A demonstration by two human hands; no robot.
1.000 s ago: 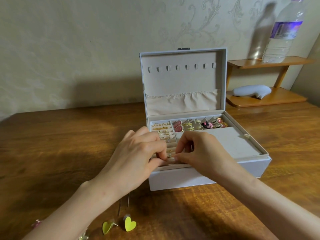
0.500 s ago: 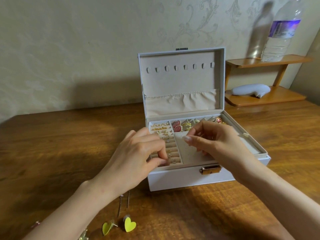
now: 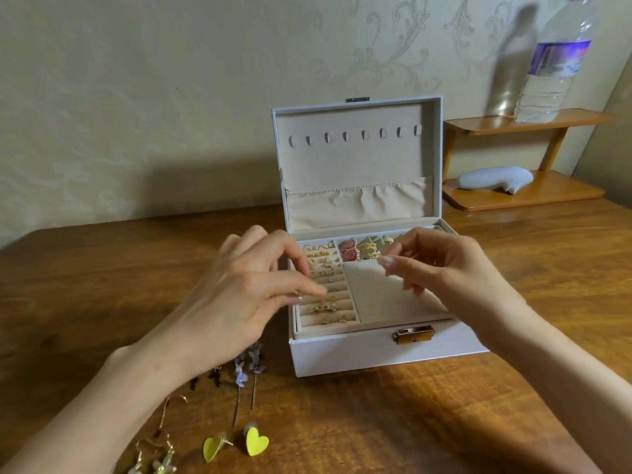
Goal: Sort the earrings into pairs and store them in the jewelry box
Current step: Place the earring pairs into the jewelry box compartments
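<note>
A white jewelry box (image 3: 359,357) sits open on the wooden table (image 3: 410,422), with its lid (image 3: 355,159) standing straight up at the back. Inside, on the left, soft rows hold little gold studs (image 3: 323,307). At the back are pink earrings (image 3: 349,251) with gold ones beside them. A flat beige pad (image 3: 379,292) fills the right side. The left hand (image 3: 239,295) hangs over the box's left edge, thumb close to the rows; it is blurry, so I cannot tell if it pinches anything. The right hand (image 3: 455,271) hangs over the pad, fingers loosely bent, holding nothing. The hands are apart. More earrings lie on the table near the front edge: two yellow hearts (image 3: 257,446) and purple flower ones (image 3: 241,374). Brown wood shows wide on the left and in front of the box. A low shelf (image 3: 523,196) with a water bottle (image 3: 554,70) stands right of the lid.
</note>
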